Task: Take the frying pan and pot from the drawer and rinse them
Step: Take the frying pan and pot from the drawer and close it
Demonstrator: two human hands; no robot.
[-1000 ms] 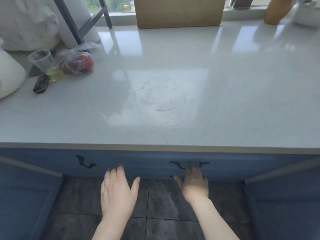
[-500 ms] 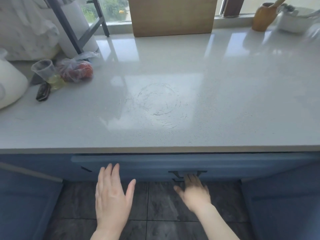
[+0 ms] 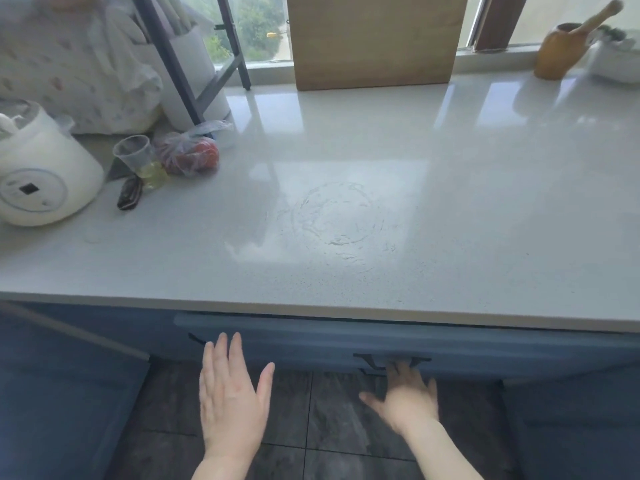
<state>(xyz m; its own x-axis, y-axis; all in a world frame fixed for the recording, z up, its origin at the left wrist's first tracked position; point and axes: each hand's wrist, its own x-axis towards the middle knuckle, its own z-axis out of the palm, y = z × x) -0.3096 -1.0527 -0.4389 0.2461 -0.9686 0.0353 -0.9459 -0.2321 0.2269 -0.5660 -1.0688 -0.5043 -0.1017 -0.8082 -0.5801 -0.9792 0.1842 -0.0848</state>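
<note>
A blue drawer (image 3: 311, 337) sits under the grey worktop (image 3: 346, 202) and stands out a little from the cabinet front. My right hand (image 3: 405, 393) has its fingers hooked over the drawer's black handle (image 3: 391, 360). My left hand (image 3: 232, 393) hovers flat and spread just in front of the drawer face, holding nothing. The inside of the drawer is hidden, so no frying pan or pot shows.
On the worktop's left stand a white rice cooker (image 3: 38, 171), a plastic cup (image 3: 136, 157), a bag of tomatoes (image 3: 190, 154) and a dark small object (image 3: 130, 197). A wooden board (image 3: 374, 39) leans at the window. A wooden jar (image 3: 561, 53) stands far right. Dark floor tiles lie below.
The drawer front has come out a little from the cabinet, pulled by my right hand on the handle. My left hand has drawn back slightly. The view has tilted up.
</note>
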